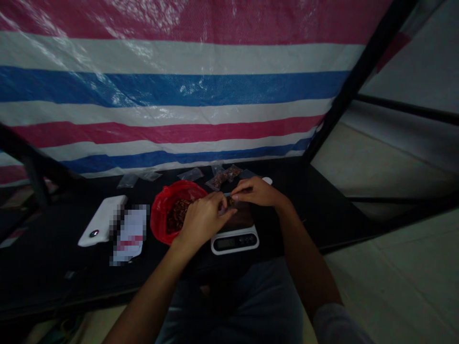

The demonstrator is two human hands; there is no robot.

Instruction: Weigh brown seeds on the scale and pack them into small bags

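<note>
Where my two hands meet above the white digital kitchen scale [234, 241], the small clear plastic pouch [229, 198] sits between them, just over the scale's dark platform. My left hand [202, 220] comes from the near side, fingers curled and pinched together on the pouch's near edge. My right hand [256, 191] comes from the far side, thumb and forefinger closed on its upper edge. Just beside my left hand lies the open red plastic bag [161, 210] of brown dried pieces. Filled clear packets [224, 177] lie beyond on the black table [53, 258], and a white rectangular power bank [102, 220] rests well to the left.
</note>
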